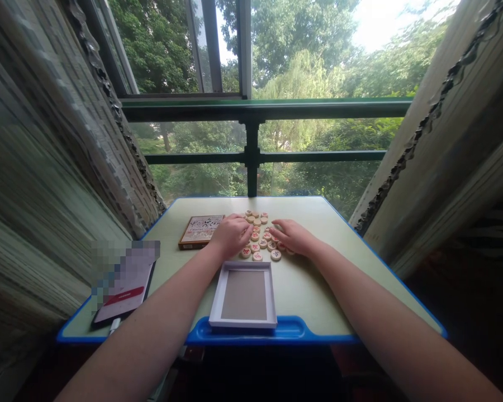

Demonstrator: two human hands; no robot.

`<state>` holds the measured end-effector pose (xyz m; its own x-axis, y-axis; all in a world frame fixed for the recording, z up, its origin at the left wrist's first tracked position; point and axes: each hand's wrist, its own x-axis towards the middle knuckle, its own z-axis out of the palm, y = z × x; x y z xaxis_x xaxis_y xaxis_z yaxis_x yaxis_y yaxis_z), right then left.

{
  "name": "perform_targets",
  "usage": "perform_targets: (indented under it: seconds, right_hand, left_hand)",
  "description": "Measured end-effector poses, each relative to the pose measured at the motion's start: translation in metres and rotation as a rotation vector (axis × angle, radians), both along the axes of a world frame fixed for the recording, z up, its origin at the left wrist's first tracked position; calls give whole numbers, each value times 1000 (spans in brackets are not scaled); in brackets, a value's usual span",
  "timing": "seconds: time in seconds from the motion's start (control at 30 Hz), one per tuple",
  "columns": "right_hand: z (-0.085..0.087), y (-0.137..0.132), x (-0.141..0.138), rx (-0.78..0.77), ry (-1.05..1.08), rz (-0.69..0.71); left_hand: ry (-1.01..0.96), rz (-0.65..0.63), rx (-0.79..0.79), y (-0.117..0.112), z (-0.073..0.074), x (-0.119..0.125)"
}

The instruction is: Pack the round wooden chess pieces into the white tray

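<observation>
Several round wooden game discs with red and dark characters lie spread across the middle of a pale green table. My left hand rests palm down on the left side of the spread, fingers curled over some discs. On the right side, my right hand lies flatter, its fingers stretched over other discs. Whether either hand grips a disc is hidden. An empty white shallow box tray sits just in front of the discs, at the table's near edge.
A brown printed box lid lies left of the discs. A phone with a cable rests at the near left corner. The table has a blue rim. Woven blinds flank both sides; a green window rail stands behind.
</observation>
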<state>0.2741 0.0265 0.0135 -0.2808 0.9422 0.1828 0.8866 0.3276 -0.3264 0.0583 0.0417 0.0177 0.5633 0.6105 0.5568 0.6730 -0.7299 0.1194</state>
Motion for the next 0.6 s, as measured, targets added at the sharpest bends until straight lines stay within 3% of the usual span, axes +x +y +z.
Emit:
perform_targets:
  seconds: [0.37,0.6]
  right_hand:
    - [-1,7,-6,37,-123,124]
    - [-2,7,-7,61,-120,47]
  left_hand:
    - [142,-6,-62,3,-5,10]
    - [131,47,-101,3,-3,7]
